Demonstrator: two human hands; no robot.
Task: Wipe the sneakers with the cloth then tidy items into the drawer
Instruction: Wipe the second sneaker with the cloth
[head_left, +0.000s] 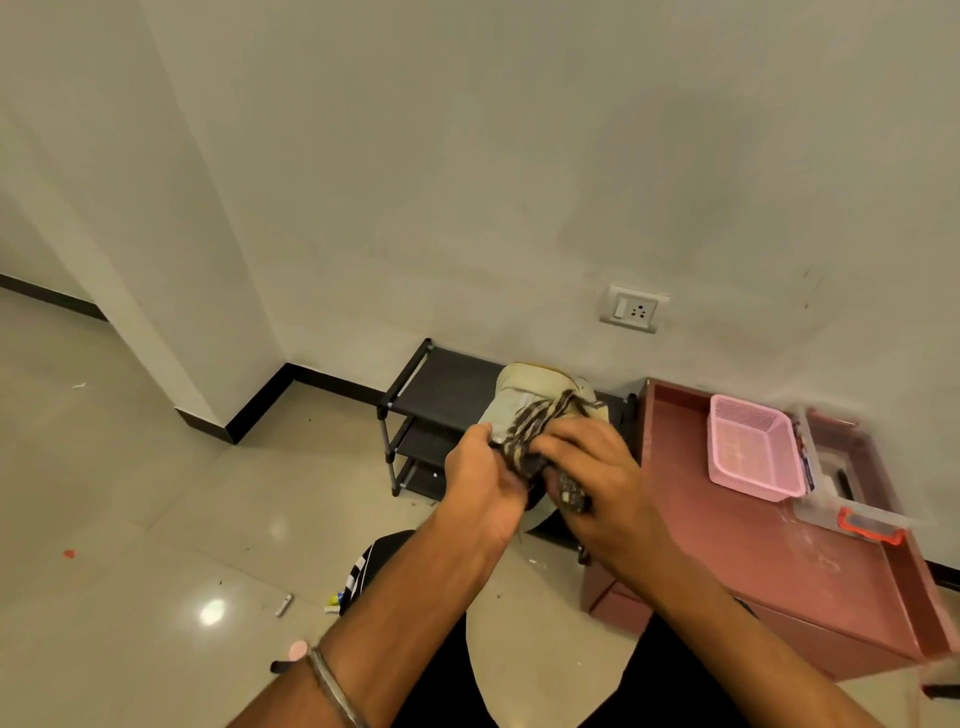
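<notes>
While left hand (480, 475) holds sneaker (524, 397), right hand (597, 467) presses cloth (530, 431).

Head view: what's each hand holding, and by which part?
Left hand grips the sneaker by its side; right hand presses the striped cloth against it.

**No readable text in view**

No word, brand, number or sign can be read anywhere in the head view. The clear plastic box (852, 499) at the far right, on the pink drawer unit (769, 561), has a dark strip along its side that may carry print, but it is too blurred to make out. The wall socket plate (632, 309) shows only a switch and pin holes, with no marking that can be told.
</notes>
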